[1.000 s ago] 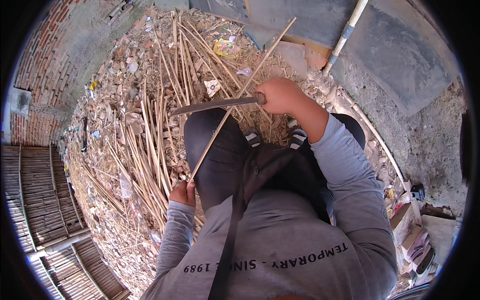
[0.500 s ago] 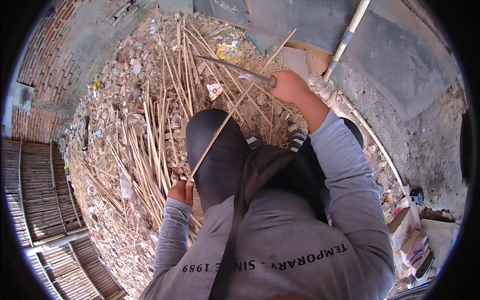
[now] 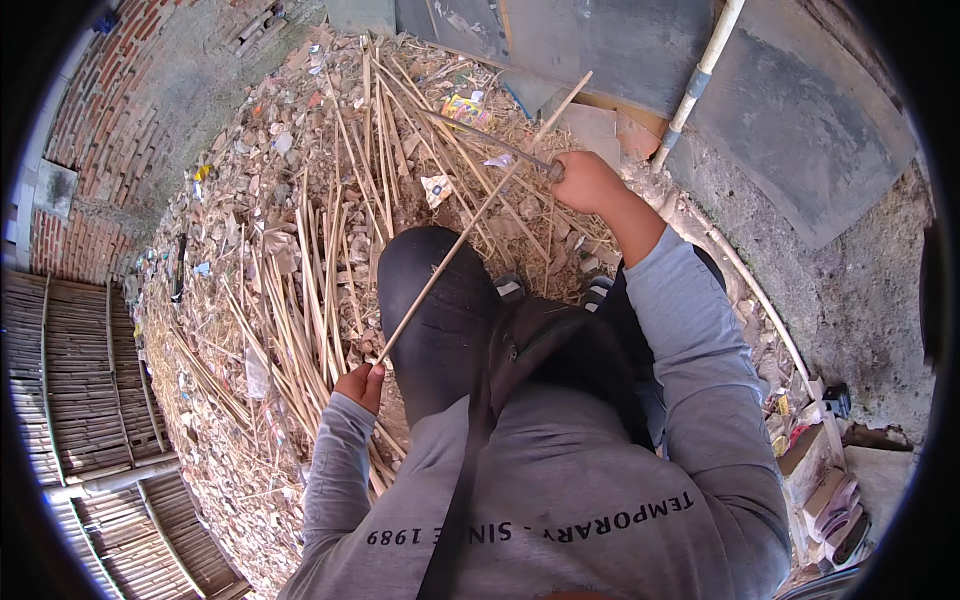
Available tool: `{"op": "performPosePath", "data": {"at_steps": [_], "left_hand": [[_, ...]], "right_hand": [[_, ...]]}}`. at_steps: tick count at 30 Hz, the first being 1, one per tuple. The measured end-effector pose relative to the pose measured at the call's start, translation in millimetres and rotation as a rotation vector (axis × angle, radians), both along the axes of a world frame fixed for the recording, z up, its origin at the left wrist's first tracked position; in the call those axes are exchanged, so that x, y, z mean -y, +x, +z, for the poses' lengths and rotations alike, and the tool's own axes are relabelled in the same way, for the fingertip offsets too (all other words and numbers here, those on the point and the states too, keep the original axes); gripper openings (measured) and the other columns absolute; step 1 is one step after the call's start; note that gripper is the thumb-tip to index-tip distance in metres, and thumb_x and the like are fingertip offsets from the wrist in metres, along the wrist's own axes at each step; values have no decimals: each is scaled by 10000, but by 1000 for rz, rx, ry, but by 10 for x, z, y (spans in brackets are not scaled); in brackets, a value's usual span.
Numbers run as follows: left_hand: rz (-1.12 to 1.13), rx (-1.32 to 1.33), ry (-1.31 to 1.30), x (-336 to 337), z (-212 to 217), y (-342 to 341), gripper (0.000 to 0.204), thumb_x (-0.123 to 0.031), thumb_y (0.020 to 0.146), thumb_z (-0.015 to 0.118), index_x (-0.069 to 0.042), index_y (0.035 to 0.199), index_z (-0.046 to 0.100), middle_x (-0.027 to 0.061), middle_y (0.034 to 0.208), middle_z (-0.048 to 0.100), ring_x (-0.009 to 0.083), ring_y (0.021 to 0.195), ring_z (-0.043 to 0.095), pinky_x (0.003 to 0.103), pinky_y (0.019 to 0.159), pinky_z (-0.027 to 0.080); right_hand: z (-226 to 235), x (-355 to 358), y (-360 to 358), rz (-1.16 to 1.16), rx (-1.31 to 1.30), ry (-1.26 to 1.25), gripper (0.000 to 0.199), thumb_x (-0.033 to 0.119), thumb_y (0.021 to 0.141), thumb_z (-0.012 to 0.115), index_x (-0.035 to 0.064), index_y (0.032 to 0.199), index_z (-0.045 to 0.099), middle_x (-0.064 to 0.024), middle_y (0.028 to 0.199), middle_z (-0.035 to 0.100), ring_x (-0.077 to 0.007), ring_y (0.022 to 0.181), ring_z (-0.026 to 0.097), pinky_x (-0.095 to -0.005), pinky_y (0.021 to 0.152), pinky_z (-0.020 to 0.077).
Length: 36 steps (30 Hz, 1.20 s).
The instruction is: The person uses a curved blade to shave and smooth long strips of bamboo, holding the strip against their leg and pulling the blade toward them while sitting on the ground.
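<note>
**Blade raised over a hand-held bamboo stick: slip and cut risks**

My left hand (image 3: 358, 385) is clenched around the lower end of a long thin bamboo stick (image 3: 470, 225), low beside my left knee (image 3: 435, 290). The stick runs diagonally up across that knee and ends well past my right hand (image 3: 585, 180). My right hand is closed on the handle of a long knife (image 3: 490, 140), whose blade points out to the left, above the stick and apart from it.

Risks, as I judge them:
- The stick is thin and rests only on my knee and in my left grip. A glancing stroke could skid down its length toward my left fingers or into the knee.
- The stick could roll or spring if my left grip is loose; the blade would then land off line.
- A thin strip could split unevenly or snap, and splinters could fly at me.
- The heap of loose bamboo sticks (image 3: 300, 280) just beyond my left hand crowds the ground, so the stick's end could snag there.
- The shoulder-bag strap (image 3: 465, 470) hangs near my left forearm and could catch it.

I cannot tell how sharp the blade is.
</note>
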<state>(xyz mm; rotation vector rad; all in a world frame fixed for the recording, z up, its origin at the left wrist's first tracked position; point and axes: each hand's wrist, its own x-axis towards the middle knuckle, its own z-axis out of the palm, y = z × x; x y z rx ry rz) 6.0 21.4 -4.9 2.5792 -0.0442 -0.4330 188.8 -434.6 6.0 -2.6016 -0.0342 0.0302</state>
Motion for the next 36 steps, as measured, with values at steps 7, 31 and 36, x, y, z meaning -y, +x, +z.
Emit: {"op": "performPosePath", "data": {"at_steps": [7,31,36], "left_hand": [[-9,15,-23,20,-76,-39,561,-498,975,424,18,830,587,195,589,522,349,556,528,432,571,420],[-34,137,73,172,-109,-108,478,-422,977,413,-4,788,544,266,643,553,492,668,554,530,597,423],[-40,136,126,154,-28,-43,468,-419,973,433,-9,770,531,262,630,551,484,656,557,523,583,426]], "right_hand": [[225,-396,-271,315,-88,-50,241,223,725,665,55,898,664,-193,812,661,-377,798,641,-466,711,507],[332,-582,-269,166,-89,-122,238,176,713,622,95,933,662,-169,867,665,-367,861,644,-470,743,518],[193,-235,-43,-58,-45,-74,252,184,731,632,118,971,673,-152,915,673,-337,910,648,-442,790,525]]}}
